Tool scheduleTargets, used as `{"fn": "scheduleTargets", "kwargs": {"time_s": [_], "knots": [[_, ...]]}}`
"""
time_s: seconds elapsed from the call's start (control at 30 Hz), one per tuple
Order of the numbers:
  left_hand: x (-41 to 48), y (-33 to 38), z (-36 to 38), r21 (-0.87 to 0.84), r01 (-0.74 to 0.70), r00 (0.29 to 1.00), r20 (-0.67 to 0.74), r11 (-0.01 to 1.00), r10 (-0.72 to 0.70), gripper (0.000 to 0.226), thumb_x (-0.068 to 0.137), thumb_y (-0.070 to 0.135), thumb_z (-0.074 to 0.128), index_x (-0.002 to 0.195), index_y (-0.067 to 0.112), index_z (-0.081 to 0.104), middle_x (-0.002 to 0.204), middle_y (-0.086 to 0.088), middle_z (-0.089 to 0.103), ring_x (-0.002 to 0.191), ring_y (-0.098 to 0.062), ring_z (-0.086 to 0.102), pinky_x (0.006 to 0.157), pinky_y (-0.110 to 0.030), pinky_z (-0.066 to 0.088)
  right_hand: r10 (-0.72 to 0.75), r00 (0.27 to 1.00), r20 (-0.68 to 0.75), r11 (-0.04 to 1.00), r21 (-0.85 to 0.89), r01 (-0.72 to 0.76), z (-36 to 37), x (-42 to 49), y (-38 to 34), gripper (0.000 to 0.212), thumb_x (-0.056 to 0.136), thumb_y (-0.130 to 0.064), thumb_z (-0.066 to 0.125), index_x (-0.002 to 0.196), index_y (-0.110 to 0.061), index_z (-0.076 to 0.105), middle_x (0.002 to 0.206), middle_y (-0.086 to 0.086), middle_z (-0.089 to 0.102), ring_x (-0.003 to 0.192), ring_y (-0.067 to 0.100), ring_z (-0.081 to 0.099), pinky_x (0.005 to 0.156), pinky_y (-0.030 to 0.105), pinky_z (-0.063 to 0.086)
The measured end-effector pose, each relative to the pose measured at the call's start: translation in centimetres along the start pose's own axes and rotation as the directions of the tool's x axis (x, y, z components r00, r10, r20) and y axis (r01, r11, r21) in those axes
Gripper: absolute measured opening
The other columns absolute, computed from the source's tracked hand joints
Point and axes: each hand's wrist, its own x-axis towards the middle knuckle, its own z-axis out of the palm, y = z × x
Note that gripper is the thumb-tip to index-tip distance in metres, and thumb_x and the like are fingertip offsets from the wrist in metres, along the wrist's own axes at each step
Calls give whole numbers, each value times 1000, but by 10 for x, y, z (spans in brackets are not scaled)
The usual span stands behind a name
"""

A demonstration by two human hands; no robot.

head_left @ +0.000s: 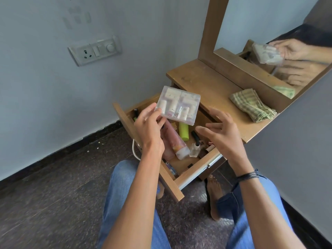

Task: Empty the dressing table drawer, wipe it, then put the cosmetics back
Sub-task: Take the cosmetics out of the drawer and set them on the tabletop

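Emptying looks barely begun: the left hand pinches a clear box by its corner above the open drawer, while the right hand hovers beside it, fingers spread. Tubes and a small bottle lie inside; the cloth sits folded on the table

no legible text, brands or numbers, markings on clear box and cosmetics too blurred
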Motion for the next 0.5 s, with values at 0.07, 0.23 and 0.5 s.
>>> {"fn": "scheduleTargets", "kwargs": {"time_s": [0.07, 0.23, 0.5], "knots": [[0, -1, 1, -4, 25, 999, 25, 1000, -25, 27, 88, -2, 70, 114, 5, 74, 107, -10, 76, 99, -22, 75, 82, -36, 62, -71, 996, 53, 997, -8, 72, 9, 5, -4, 88, 71, -52, 84, 150, -38, 46, 151, -10, 37, 116, 7, 62, 94, 26, 56], [-6, 1, 6, 37, 38, 995, 87, 999, -41, 27, 91, -2, 68, 116, 7, 74, 107, -5, 76, 99, -17, 74, 80, -32, 62, -104, 987, 125, 981, -152, 122, 20, 27, -7, 86, 70, -47, 89, 146, -38, 49, 166, -6, 14, 145, 8, 26, 111, 31, 34], [-1, -1, 8, 72, 3, 966, 258, 997, -21, 43, 94, 8, 69, 136, 14, 61, 127, -3, 69, 112, -11, 69, 97, -33, 56, -222, 966, 133, 934, -254, 250, 0, 72, -4, 73, 66, -59, 85, 131, -43, 56, 137, -5, 41, 127, 14, 47, 103, 38, 51]]}}
